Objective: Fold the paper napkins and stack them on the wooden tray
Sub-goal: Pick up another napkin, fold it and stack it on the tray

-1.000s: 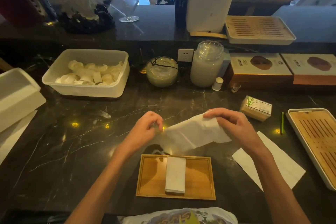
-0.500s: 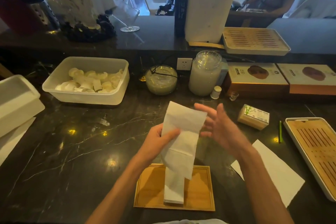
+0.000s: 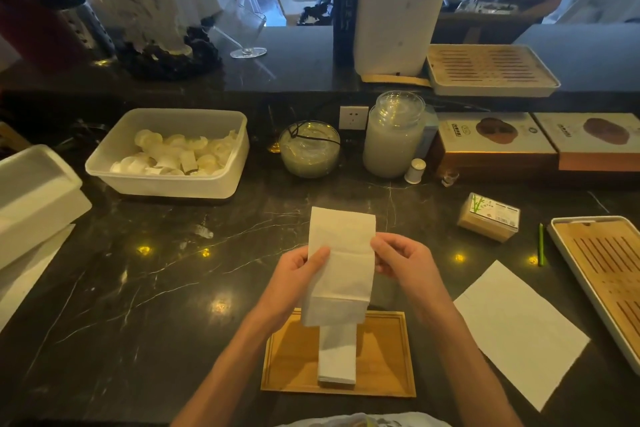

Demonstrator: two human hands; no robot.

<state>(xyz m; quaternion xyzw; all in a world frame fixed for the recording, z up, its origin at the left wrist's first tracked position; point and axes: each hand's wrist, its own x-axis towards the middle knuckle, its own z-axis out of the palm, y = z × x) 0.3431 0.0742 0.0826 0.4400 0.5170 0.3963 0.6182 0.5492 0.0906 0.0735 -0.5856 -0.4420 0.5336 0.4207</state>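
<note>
Both hands are meeting just above the far edge of the wooden tray (image 3: pixel 384 350). The left hand (image 3: pixel 294 274) is pinching the left edge of a part-folded paper napkin (image 3: pixel 341 270), thumb on top, and the right hand (image 3: pixel 405 263) is gripping its right edge with curled fingers. To my eye the folding step is under way: the napkin is looking wider than the folded stack (image 3: pixel 337 357) lying mid-tray. Its long axis is running straight away from the person, the upper end pointing beyond the tray's far side and the lower end hanging over the tray, in line with the stack. The next move is probably calling for one more lengthwise crease, then a square landing on the stack. Another flat napkin (image 3: pixel 519 333) is waiting just right of the tray.
</note>
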